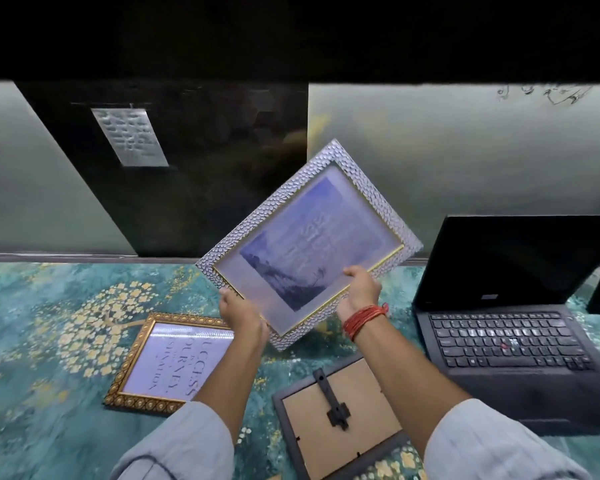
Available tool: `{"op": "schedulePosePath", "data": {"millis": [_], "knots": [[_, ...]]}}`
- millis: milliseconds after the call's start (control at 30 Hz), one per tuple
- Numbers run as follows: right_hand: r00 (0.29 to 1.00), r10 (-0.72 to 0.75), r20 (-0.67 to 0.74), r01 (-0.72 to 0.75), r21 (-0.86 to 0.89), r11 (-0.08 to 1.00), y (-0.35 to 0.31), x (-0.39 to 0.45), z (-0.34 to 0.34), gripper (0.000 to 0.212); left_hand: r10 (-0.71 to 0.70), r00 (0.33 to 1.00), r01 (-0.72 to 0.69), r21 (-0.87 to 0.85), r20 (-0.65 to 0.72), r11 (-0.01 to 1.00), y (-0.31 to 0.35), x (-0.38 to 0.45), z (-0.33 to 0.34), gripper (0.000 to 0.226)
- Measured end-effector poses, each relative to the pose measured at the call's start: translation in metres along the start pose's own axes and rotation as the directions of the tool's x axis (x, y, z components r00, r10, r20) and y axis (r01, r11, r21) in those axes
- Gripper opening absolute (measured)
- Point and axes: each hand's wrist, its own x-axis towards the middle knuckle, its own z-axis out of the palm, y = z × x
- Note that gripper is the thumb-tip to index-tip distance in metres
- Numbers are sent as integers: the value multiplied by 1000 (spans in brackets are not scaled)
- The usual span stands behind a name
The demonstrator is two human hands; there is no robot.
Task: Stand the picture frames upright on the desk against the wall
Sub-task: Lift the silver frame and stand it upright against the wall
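Both hands, left (pixel 240 315) and right (pixel 359 293), grip the silver frame (pixel 309 242); we level it, then lean it against the wall (pixel 465 150).

Three frames (pixel 309 237) (one laptop (pixel 513 344))

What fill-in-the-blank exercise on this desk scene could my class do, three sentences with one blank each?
1. Both hands, the left hand and the right hand, hold the silver frame in the air, so it is not yet standing against the ____.
2. The gold frame lies flat with its picture facing ____.
3. The grey frame lies with its ____ side up, stand showing, left of the open laptop.

Missing words: wall; up; back
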Motion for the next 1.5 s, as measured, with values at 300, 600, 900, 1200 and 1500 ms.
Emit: {"op": "schedulePosePath", "data": {"millis": [300,600,900,1200,1500], "knots": [[933,-341,115,351,-78,933,-66,6,5,27,52,944,-211,479,325,852,19,-8,21,79],[792,-545,275,599,-178,781,-105,39,14,27,384,652,-752,496,653,434,46,-22,63,42],[794,-534,292,608,-365,705,-99,76,1,23,460,626,-776,440,630,453,29,-10,90,36],[719,-618,317,673,-540,506,-70,89,-20,52,392,654,-745,461,647,482,11,-5,87,39],[685,-682,258,694,-516,502,-74,113,-19,46,426,573,-809,401,700,430,10,4,87,41]]}}
